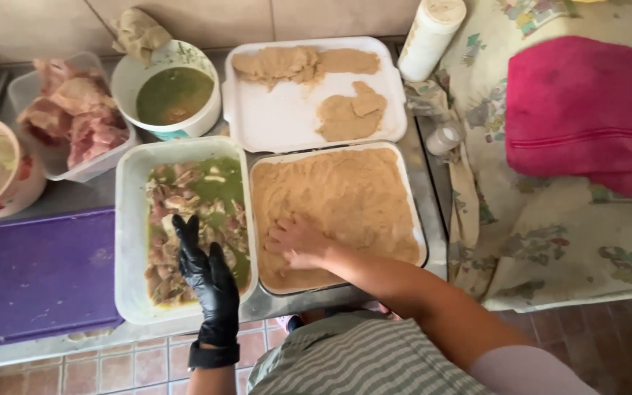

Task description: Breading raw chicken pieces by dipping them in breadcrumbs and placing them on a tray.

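Left hand (210, 281), black-gloved, fingers spread open over meat strips in green marinade (192, 219), near-left tub. Right hand (298, 241), bare, fingers splayed flat, pressing into the breadcrumb tray (412, 219) just right. Risk: marinade dripping into crumbs, clumping them; tray near desk edge could slide.

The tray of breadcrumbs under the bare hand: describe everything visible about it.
The tray of breadcrumbs is a white, shallow, rounded-corner rectangle, plastic by its look, filled nearly edge to edge with tan crumbs. It sits flat on the metal counter, beside the tray of meat in green marinade and in front of the white lid. The bare right hand presses flat into the crumbs at the near left.
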